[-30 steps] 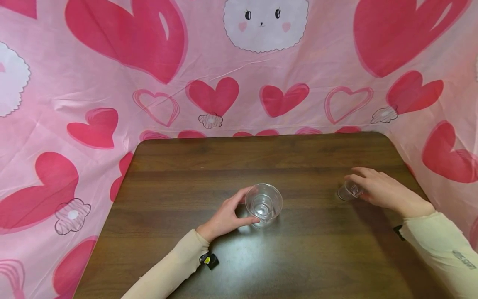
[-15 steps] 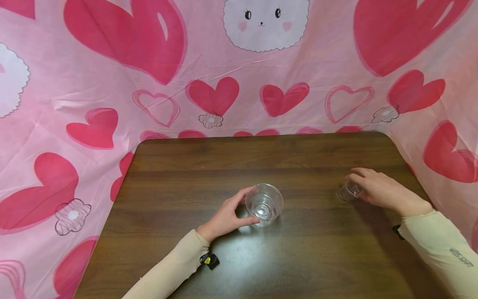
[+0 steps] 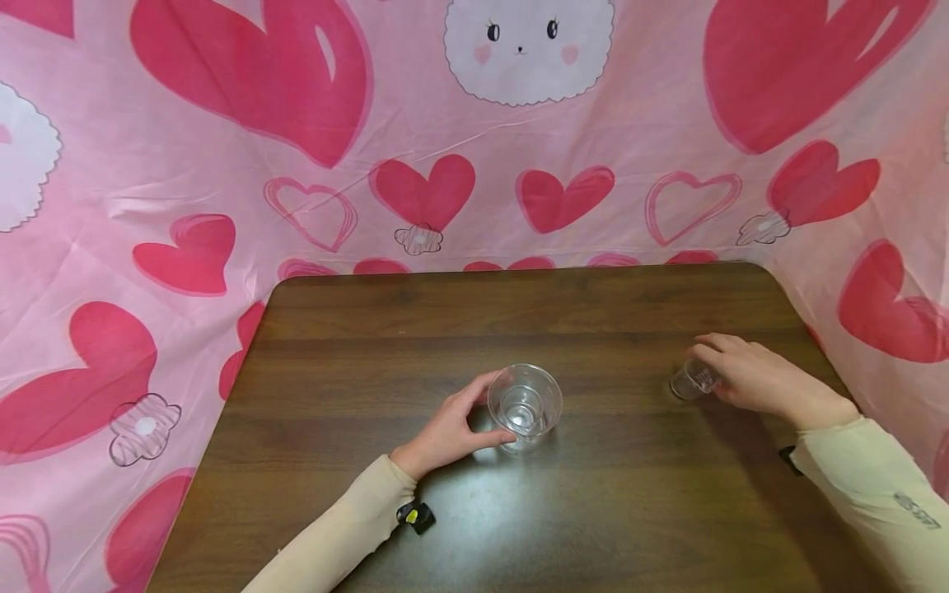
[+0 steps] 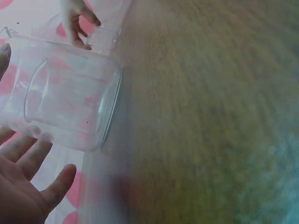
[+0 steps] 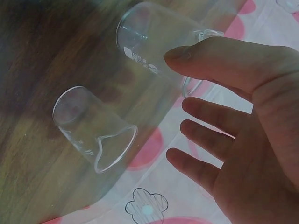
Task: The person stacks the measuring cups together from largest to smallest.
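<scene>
My left hand (image 3: 448, 428) holds a wide clear glass beaker (image 3: 547, 395), which stands upright near the middle of the table. Its thumb and fingers curve around the near left side. A smaller rimmed outline shows inside the glass; I cannot tell for certain whether it is a second vessel. At the right my right hand (image 3: 752, 379) grips a small clear beaker (image 3: 689, 384) near its rim, with the thumb against its printed wall. Beside it in the right wrist view stands another spouted small beaker (image 5: 91, 126) with white markings. The head view does not show it separately.
The brown wooden table (image 3: 356, 329) has rounded far corners. Pink cloth (image 3: 489, 132) with hearts hangs behind it and along both sides. A dark wrist device (image 3: 415, 516) sits at the left sleeve (image 3: 341, 527).
</scene>
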Available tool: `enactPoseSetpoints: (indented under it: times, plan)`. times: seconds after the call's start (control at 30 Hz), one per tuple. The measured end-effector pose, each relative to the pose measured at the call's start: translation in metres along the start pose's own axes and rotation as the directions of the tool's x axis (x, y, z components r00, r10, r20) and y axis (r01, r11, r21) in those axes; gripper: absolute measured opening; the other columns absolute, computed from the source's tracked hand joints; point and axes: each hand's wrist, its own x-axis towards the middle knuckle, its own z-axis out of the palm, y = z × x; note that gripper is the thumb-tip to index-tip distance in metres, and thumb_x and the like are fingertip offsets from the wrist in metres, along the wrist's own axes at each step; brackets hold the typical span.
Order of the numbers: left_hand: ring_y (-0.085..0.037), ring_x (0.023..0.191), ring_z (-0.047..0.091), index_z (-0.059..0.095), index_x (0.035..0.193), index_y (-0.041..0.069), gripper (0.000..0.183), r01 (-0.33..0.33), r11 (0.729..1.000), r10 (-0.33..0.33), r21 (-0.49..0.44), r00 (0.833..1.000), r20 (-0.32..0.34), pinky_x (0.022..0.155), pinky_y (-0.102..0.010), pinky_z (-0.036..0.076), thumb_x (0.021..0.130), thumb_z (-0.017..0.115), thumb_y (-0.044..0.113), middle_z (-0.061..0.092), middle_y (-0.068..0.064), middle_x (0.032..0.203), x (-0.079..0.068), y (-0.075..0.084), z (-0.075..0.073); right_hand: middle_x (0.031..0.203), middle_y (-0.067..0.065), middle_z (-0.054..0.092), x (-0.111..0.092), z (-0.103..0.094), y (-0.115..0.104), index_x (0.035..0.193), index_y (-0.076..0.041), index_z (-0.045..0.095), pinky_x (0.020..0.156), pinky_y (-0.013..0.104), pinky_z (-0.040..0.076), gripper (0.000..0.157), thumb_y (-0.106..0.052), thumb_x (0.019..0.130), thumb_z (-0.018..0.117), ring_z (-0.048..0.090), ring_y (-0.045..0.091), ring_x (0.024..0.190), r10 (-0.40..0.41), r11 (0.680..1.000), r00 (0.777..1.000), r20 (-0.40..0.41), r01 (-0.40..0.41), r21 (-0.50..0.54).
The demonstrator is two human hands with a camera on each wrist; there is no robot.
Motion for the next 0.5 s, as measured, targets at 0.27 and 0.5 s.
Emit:
enactPoseSetpoints:
  times: [0.27, 0.5]
  plan:
    - [-0.014, 0.122, 0.064, 0.044, 0.157, 0.025, 0.086, -0.013, 1.000, 0.013, -0.011, 1.000, -0.008, 0.110, -0.039, 0.045, 0.084, 0.090, 0.027, 0.059, 0.004, 0.148, -0.001, -0.002, 0.001, 0.121, 0.032, 0.062, 0.002, -0.002, -0.005, 0.117, 0.000, 0.066, 0.085, 0.071, 0.050, 0.055, 0.003, 0.067, 0.088, 0.059, 0.055, 0.113, -0.001, 1.000, 1.000, 0.014, 0.002, -0.022]
    - [-0.013, 0.120, 0.064, 0.044, 0.157, 0.025, 0.085, -0.016, 1.000, 0.016, -0.017, 1.000, -0.008, 0.111, -0.040, 0.044, 0.085, 0.090, 0.027, 0.059, 0.004, 0.149, 0.000, -0.003, 0.001, 0.121, 0.032, 0.062, 0.004, -0.006, -0.011, 0.116, -0.001, 0.067, 0.088, 0.071, 0.050, 0.054, 0.003, 0.067, 0.089, 0.058, 0.054, 0.115, 0.008, 1.000, 1.000, 0.030, -0.007, -0.022]
